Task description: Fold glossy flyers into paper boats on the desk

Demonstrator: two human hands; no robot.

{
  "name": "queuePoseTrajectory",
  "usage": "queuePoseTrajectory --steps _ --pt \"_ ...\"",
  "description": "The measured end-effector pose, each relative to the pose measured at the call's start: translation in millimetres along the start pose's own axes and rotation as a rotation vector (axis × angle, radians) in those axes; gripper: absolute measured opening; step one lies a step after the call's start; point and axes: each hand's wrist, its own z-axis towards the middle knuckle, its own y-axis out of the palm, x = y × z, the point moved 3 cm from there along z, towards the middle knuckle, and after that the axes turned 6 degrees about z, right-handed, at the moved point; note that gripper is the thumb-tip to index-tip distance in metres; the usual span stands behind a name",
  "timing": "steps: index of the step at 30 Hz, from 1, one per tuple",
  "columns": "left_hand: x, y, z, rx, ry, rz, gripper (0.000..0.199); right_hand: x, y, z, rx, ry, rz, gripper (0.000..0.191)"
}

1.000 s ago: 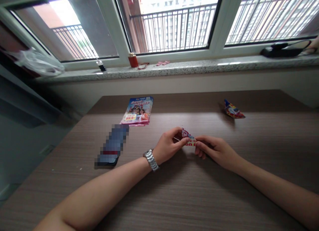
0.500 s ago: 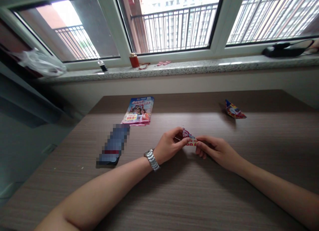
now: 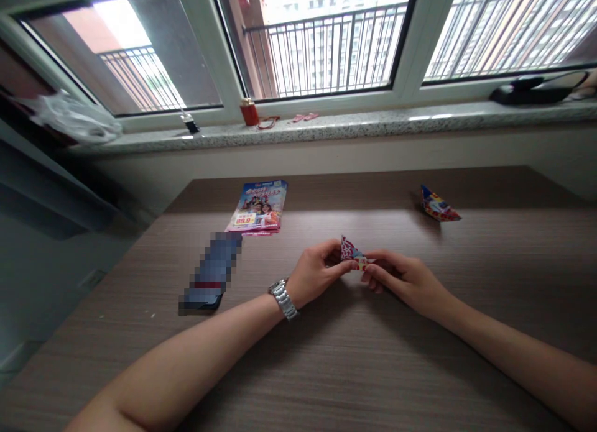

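A small piece of folded paper, printed in pink, white, blue and yellow, is pinched between my two hands just above the table. My left hand, with a metal watch at its wrist, closes its thumb and fingers on the left side of the paper. From the right, my right hand grips the paper's lower right corner between thumb and fingers. Part of the paper is hidden by my fingertips. Farther back at the right lies a folded paper boat in blue, red and yellow.
A stack of printed flyers lies at the back left of the brown table, with a blurred-out phone in front of it. Along the windowsill stand a red lighter-like item, a plastic bag and a black object.
My right fingers have shifted slightly left along the folded paper, and its pointed upper part now shows more. Both hands keep hold of it. The view has moved very slightly.
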Motion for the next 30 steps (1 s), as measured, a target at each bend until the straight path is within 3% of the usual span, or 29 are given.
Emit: queuePoseTrajectory --steps 4,8,12,15,20,30 --pt "-1.5 0.1 0.0 0.003 -0.003 -0.023 0.025 -3.7 -1.3 -2.2 0.058 -0.024 -0.007 0.044" --pt "-0.3 0.9 0.5 0.018 -0.002 -0.022 0.028 -8.3 -2.1 -3.3 0.08 -0.041 -0.045 0.037" --pt "3.4 -3.1 -1.0 0.159 0.035 0.02 0.03 -8.5 -4.2 -2.2 0.153 -0.029 -0.08 0.034" --pt "10.1 -6.2 -3.8 0.247 0.139 0.173 0.021 -8.0 -4.5 -1.3 0.17 -0.012 -0.083 0.036" --pt "20.2 -2.5 -4.9 0.145 0.248 0.338 0.01 -7.1 -3.0 -1.0 0.134 -0.013 -0.047 0.036" --pt "15.3 1.3 -5.1 0.085 0.202 0.261 0.023 -7.8 1.7 -2.8 0.024 -0.039 -0.013 0.033"
